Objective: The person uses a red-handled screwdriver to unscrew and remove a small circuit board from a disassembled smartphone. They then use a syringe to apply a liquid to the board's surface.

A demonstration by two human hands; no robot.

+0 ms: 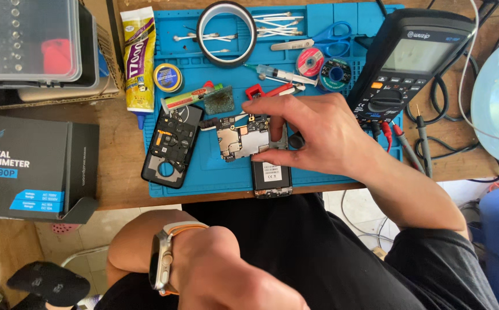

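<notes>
Head view looks down on a blue repair mat (215, 172) laid on a wooden worktop (120, 138). Right hand (312, 135) reaches over the mat, its fingers pinching the edge of a phone circuit board (241, 138) that sits at the top of an opened phone body (271, 172). Just left lies the phone's black back cover (172, 146). Left hand (226, 275), with a watch (162, 261) on the wrist, rests low by the lap, loosely curled and holding nothing. A black multimeter (410, 57) stands to the right.
</notes>
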